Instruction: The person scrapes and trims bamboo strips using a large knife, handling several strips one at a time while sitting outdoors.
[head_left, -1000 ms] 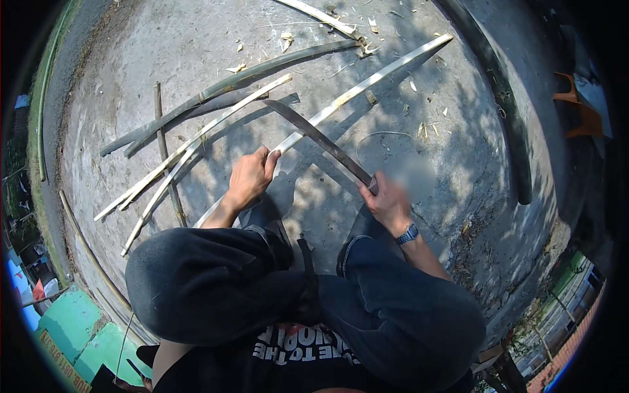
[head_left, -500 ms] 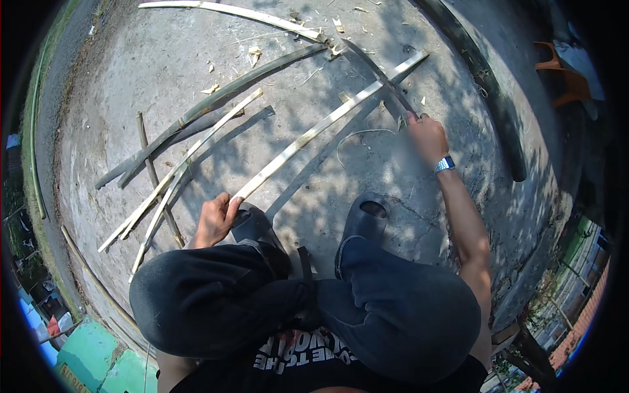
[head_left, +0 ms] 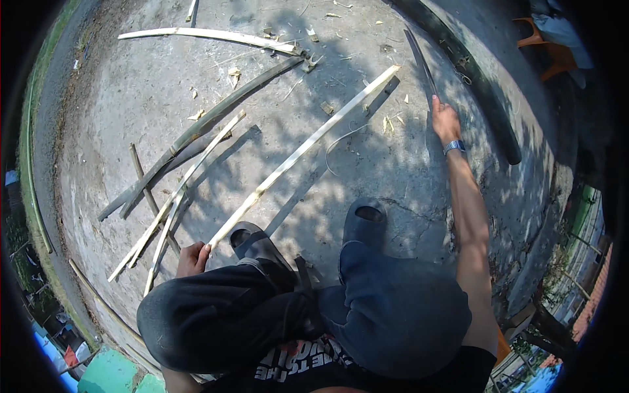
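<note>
My left hand (head_left: pixel 192 258) grips the near end of a long, pale bamboo strip (head_left: pixel 308 144) beside my left knee. The strip slants away to the upper right, with its far end raised over its shadow. My right hand (head_left: pixel 447 123) is wrapped round the handle of a machete (head_left: pixel 420 60), arm stretched far out to the right. The dark blade points away from me, apart from the strip's far end.
Several pale strips (head_left: pixel 196 167) and dark split bamboo (head_left: pixel 216 114) lie at the left on concrete. Another pale strip (head_left: pixel 203 34) lies farther off. Shavings (head_left: pixel 234 75) are scattered around. A thick bamboo pole (head_left: pixel 503 124) and an orange chair (head_left: pixel 558 60) are at the right.
The machete has swung away from the strip, out to the right, its blade now more upright in view. My left hand has drawn the strip back toward my knee.
</note>
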Motion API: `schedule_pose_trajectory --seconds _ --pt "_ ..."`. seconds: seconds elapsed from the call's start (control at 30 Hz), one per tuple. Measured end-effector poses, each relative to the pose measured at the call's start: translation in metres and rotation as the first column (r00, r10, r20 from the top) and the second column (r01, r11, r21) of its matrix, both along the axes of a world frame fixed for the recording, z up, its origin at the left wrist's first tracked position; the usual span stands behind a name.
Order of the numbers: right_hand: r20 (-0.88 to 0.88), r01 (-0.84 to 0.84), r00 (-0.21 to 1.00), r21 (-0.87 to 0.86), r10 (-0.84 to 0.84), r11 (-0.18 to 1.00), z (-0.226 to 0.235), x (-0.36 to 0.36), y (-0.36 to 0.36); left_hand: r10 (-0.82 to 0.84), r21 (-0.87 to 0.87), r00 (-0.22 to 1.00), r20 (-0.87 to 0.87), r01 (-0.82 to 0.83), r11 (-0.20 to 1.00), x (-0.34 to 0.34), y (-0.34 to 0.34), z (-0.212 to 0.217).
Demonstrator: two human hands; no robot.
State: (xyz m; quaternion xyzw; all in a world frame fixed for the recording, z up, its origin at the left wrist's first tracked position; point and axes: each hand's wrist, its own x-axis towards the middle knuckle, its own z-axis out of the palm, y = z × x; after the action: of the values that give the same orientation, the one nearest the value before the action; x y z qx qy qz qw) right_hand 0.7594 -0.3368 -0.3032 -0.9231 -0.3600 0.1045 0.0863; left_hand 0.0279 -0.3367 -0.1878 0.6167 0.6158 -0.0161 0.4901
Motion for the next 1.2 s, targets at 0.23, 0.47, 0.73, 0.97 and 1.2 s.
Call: schedule_pose_trajectory --seconds 0.23,0.47,0.73,0.97,1.2 --pt "-0.183 -0.473 0.861 0.049 0.474 0.88 0.04 -0.152 -0.061 0.048 0.132 0.997 -0.058 -0.04 0.99 -0.012 -0.003 -0.019" --pt "-0.283 -0.596 0.731 0.179 0.621 0.783 0.041 -0.24 -0.082 -0.215 0.589 0.927 -0.306 0.362 0.722 0.034 -0.01 -0.016" --pt "-0.066 -0.353 0.933 0.042 0.355 0.935 0.007 -0.076 -0.027 -0.134 0.546 0.959 -0.251 0.255 0.798 0.029 -0.019 -0.033" --pt "-0.229 -0.579 0.789 0.037 0.57 0.815 0.026 -0.159 -0.046 -0.122 0.592 0.93 -0.348 0.319 0.74 0.027 -0.016 -0.036" --pt "0.054 -0.062 0.997 0.023 0.061 0.998 -0.015 0.026 -0.008 0.008 0.358 0.889 -0.457 0.176 0.917 0.01 -0.028 0.012"
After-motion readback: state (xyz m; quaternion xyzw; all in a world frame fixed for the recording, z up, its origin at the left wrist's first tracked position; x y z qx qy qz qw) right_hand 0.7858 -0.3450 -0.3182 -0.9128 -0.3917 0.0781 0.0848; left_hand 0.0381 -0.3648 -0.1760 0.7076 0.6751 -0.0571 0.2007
